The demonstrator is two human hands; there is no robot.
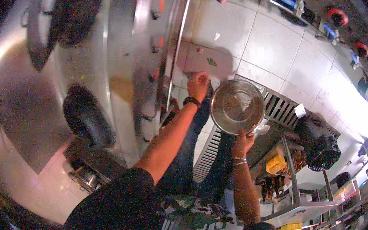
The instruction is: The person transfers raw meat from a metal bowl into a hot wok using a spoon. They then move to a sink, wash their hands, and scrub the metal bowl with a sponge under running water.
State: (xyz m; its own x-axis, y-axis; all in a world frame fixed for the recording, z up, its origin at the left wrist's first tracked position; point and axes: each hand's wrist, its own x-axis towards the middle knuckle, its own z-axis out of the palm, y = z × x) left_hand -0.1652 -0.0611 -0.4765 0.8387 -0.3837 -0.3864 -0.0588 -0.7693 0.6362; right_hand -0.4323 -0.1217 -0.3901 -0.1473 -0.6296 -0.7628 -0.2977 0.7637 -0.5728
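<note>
A round, shallow metal bowl (238, 107) hangs in front of me above the floor drain, looking nearly empty with a bright reflection inside. My right hand (243, 144) grips its near rim, and a small shiny metal or clear piece (262, 130) sticks out beside the fingers. My left hand (199, 85), with a dark band on the wrist, is to the left of the bowl, apart from it. Its fingers are curled; whether something small is between them is not clear.
A steel stove front with knobs (153, 49) and a rail (180, 41) runs along the left. Slotted drain grates (281, 107) cross the tiled floor. On the right are a black plastic bag (323, 151), a metal rack (293, 172) and a yellow block (276, 163). Dark pans (87, 115) sit left.
</note>
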